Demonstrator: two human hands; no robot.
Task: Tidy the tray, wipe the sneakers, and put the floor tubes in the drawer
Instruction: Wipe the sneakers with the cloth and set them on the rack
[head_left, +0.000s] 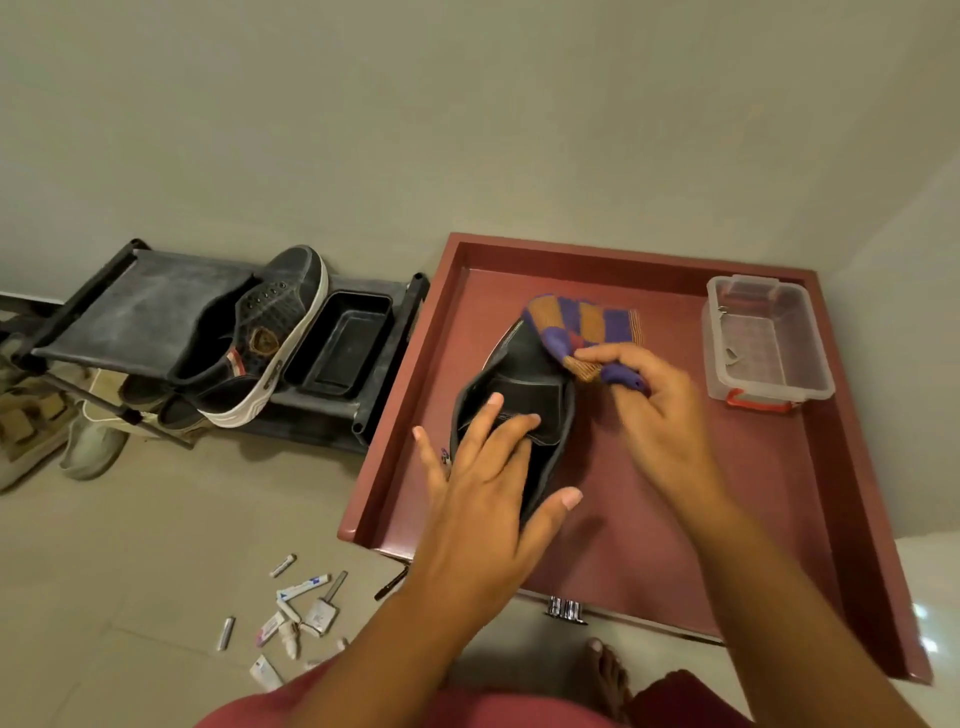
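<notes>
Counts: 2 hands, left hand (483, 499) and right hand (654, 410). 1 black shoe (524, 374) in 1 red drawer (810, 467), 1 checked cloth (576, 325), 1 clear plastic box (766, 338). Rack (130, 306): 1 sneaker (270, 332), 1 black tray (340, 345). Floor: roughly 10 tubes (298, 587), exact count unclear.

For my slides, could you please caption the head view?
Left hand steadies black shoe in red drawer; right hand wipes with checked cloth.
</notes>
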